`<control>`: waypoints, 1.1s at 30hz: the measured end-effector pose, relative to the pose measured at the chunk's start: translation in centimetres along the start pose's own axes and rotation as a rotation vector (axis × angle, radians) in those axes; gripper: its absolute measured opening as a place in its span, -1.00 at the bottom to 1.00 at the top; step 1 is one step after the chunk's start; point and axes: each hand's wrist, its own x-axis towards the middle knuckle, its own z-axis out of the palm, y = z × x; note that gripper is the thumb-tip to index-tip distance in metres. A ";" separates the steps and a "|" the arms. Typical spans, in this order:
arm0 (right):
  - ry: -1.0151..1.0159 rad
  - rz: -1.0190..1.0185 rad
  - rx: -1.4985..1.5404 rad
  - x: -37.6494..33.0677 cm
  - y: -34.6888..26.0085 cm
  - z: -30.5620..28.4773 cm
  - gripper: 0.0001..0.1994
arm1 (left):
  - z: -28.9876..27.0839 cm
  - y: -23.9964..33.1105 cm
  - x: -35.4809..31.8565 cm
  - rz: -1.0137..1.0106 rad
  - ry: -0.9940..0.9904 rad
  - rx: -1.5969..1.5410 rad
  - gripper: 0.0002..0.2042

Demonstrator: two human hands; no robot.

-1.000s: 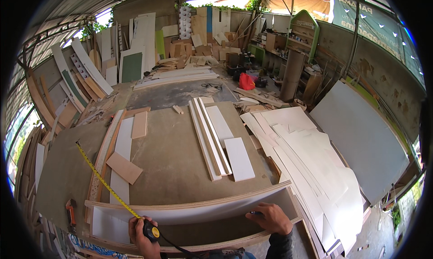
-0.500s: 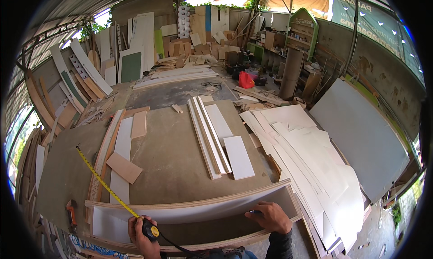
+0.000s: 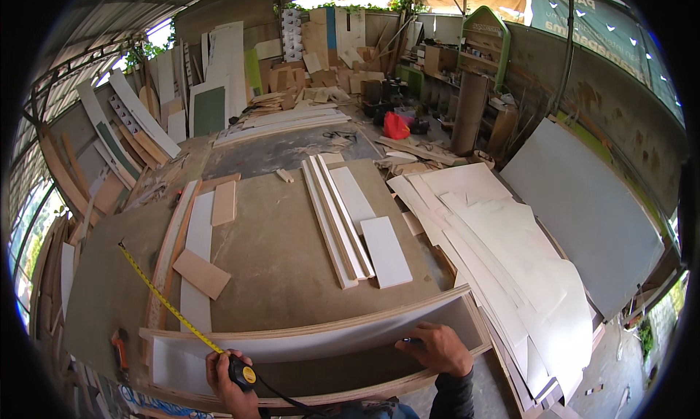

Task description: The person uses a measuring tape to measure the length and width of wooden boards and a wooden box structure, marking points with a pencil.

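Note:
My left hand [image 3: 226, 384] is closed round a black and yellow tape measure [image 3: 241, 370]. Its yellow blade [image 3: 162, 293] runs out to the far left, and a dark strap trails from the case. Both hands are over a long, shallow wooden box frame [image 3: 306, 339] with white inner faces. Above its right end, my right hand [image 3: 437, 348] has curled fingers with a small dark item [image 3: 413, 340] between thumb and forefinger, perhaps a pen; most of it is hidden. A cutter with an orange-red handle [image 3: 119, 350] lies left of the frame.
Beyond the frame, narrow white boards [image 3: 334, 222] and a white panel [image 3: 387, 251] lie on the brown worktop [image 3: 270, 237]. Tan offcuts [image 3: 202, 274] rest at the left. White sheets [image 3: 503, 244] are heaped on the right, beside a large leaning grey panel [image 3: 583, 215].
The view has shifted slightly. The extended blade has swung a little, its far end now lower and further left. Both hands keep nearly the same place and grip.

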 end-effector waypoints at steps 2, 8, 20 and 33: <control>0.006 0.000 -0.002 0.0 -0.1 0.0 -0.74 | -0.1 0.0 0.1 -0.003 0.001 0.002 -0.89; -0.013 0.043 -0.045 0.2 -0.2 0.3 -0.74 | 0.6 0.5 -0.1 -0.009 -0.005 0.030 -0.90; 0.042 0.095 -0.060 0.2 0.6 0.9 -0.71 | 0.4 0.4 0.0 -0.030 -0.086 0.022 -0.89; 0.088 0.262 -0.110 0.2 -0.5 0.5 -0.68 | 0.3 1.7 -0.7 0.172 -0.282 0.418 -0.76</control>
